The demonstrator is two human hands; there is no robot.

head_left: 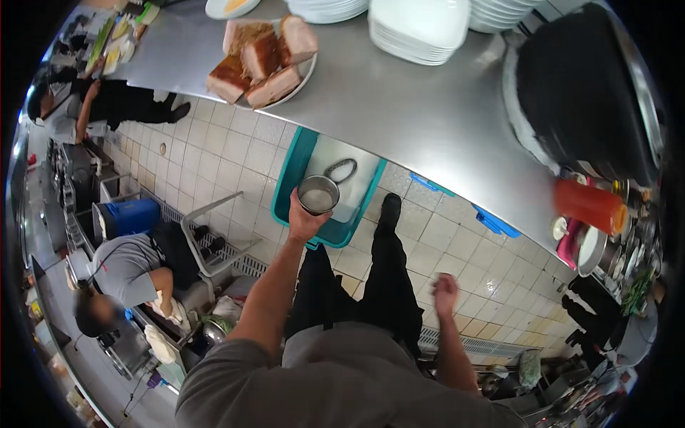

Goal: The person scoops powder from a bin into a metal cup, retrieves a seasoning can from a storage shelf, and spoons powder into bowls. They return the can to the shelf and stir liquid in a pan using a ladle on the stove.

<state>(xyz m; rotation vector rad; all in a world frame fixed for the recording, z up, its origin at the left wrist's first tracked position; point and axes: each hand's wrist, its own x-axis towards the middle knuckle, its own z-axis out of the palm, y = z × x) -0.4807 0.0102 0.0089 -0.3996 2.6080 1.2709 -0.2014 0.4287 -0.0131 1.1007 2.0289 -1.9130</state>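
Note:
My left hand (307, 220) is wrapped round a round metal cup (318, 194) over a teal bin (283, 187). The cup has something pale inside. White contents (335, 153) lie in the bin, with a dark oval ring or handle (342, 170) beside the cup. My right hand (445, 287) hangs apart over the tiled floor, its fingers curled and blurred; whether it holds anything is not clear.
Along the steel counter (399, 107) stand a plate of meat blocks (260, 60), stacked white dishes (417, 28), a large black pot (585, 85) and an orange-red container (589, 207). Co-workers (132, 267) are at the left and right. Metal rails (214, 207) stand left.

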